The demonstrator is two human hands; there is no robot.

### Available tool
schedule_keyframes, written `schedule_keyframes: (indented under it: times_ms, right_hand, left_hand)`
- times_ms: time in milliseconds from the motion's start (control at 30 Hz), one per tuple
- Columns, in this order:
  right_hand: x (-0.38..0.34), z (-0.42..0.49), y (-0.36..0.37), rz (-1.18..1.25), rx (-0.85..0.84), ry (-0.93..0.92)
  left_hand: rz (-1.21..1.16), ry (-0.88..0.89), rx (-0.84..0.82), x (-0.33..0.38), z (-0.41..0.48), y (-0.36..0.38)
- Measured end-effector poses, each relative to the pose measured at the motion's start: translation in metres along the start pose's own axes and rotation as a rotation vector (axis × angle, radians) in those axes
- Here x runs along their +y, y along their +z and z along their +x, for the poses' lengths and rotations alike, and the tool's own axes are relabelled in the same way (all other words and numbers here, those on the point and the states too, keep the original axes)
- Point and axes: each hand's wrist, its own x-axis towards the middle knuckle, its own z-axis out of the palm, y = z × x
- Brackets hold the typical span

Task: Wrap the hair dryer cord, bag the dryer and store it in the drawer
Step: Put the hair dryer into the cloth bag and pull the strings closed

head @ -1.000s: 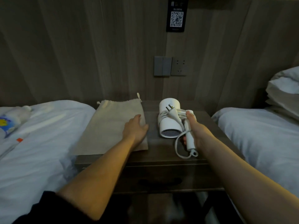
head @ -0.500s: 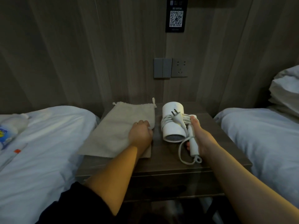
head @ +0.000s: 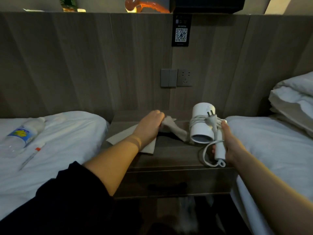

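Note:
My right hand (head: 232, 146) grips the handle of the white hair dryer (head: 202, 126), held just above the right side of the nightstand (head: 169, 158). The white cord (head: 197, 120) is wound around the barrel, its plug (head: 211, 117) lying on top, and one loop hangs below the handle. My left hand (head: 149, 126) is closed on the top edge of the beige cloth bag (head: 176, 128), lifting and bunching it toward the dryer. The bag's lower part lies flat on the nightstand. The drawer (head: 169, 184) below is closed.
White beds flank the nightstand; the left bed (head: 59, 150) carries a plastic bottle (head: 23, 133) and a pen (head: 32, 155). Folded pillows (head: 294, 102) sit at the right. A switch and socket (head: 176, 78) are on the wood panel wall behind.
My left hand moved from resting flat on the bag to its far edge and gripped it, pulling the cloth up. The right hand still holds the dryer. The head camera view tilted upward.

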Motion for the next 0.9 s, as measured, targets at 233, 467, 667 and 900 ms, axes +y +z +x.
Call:
schedule_keyframes:
  times_ms: [233, 467, 667, 900]
  right_hand:
    - [-0.004, -0.016, -0.013, -0.008, -0.018, 0.008]
    - [0.007, -0.028, -0.011, -0.113, -0.019, 0.008]
    - [0.018, -0.036, -0.014, -0.184, -0.042, 0.036]
    - [0.021, -0.049, -0.027, -0.245, -0.068, 0.085]
  left_hand:
    - [0.591, 0.46, -0.062, -0.042, -0.039, -0.002]
    - [0.495, -0.524, -0.412, -0.025, -0.055, -0.007]
    - [-0.09, -0.546, -0.365, 0.03, -0.038, 0.022]
    - [-0.092, -0.376, -0.317, 0.036, -0.064, 0.039]
